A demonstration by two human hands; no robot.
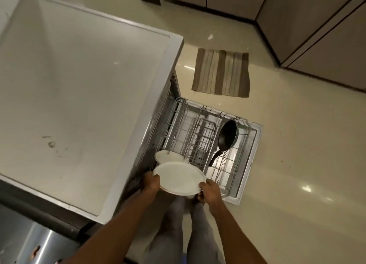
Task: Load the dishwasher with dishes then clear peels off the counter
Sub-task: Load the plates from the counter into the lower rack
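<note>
Gripping a white plate (179, 178) by opposite edges, the left hand (151, 183) and the right hand (210, 190) hold it over the near end of the pulled-out lower rack (200, 137), thumbs curled over its rim. A second white plate (168, 156) sits tilted in the rack just beyond it, partly hidden behind the held one. A black frying pan (227, 136) stands on edge farther right in the same rack, handle pointing toward the person. The rack rests over the open dishwasher door (255, 145), beside the pale counter (79, 89). A striped mat (220, 72) lies on the floor beyond.
</note>
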